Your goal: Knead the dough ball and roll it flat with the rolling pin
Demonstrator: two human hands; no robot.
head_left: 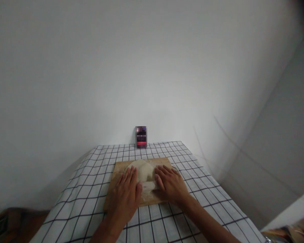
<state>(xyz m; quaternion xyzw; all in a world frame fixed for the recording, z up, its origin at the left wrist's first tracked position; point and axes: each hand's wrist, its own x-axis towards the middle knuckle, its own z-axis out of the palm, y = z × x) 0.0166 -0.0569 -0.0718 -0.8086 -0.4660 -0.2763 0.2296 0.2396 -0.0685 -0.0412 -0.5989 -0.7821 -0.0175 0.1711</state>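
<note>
A round, pale sheet of dough lies on a floured wooden board. A light, flour-dusted rod, seemingly a rolling pin, crosses the near side of the dough between my hands. My left hand rests palm down over its left end, with fingers stretched forward onto the dough's left part. On the other side, my right hand lies over the right end, fingers extended and pointing inward along the dough's right edge. Both palms hide the ends of the rod.
Beneath the board is a white tablecloth with dark grid lines. A blurred, dark upright phone-like object leans at the table's back edge against the white wall. Dark reddish furniture stands at lower left. Blurred items show at lower right.
</note>
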